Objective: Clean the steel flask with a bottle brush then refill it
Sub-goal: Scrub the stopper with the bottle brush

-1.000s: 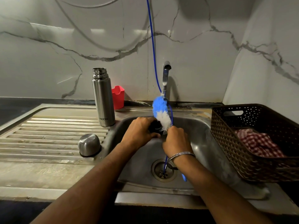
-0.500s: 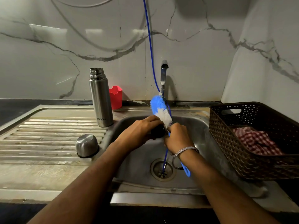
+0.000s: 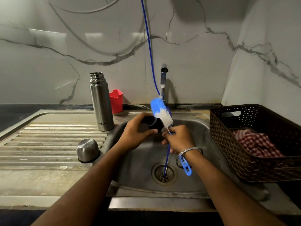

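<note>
The sink basin (image 3: 140, 180) is taken as the reference. Above it, 2 hands are held close together. A black stopper (image 3: 154, 123) is gripped by the left hand (image 3: 135, 134), with the fingers curled over its top and the thumb under it; the stopper's open end faces the right hand. The bottle brush (image 3: 161, 112) is pinched by the right hand (image 3: 179, 138) at its thin wire stem, just below the bristles. The blue and white bristle head rises past the fingertips and rests against the stopper's rim. The brush's blue handle loop hangs below the right wrist, above the basin's drain (image 3: 164, 173). A metal bangle (image 3: 189, 150) is worn on that wrist.

The steel flask (image 3: 101, 101) stands upright and uncapped on the drainboard (image 3: 48, 144) left of the basin, well apart from both hands. Its steel cap (image 3: 88, 150) sits on the drainboard, nearer the camera than the flask, at the basin's left edge. A red cup (image 3: 116, 101) stands just behind the flask. The tap (image 3: 163, 79) rises behind the basin. A brown basket (image 3: 244, 160) holding a checked cloth (image 3: 255, 144) sits right of the basin.
</note>
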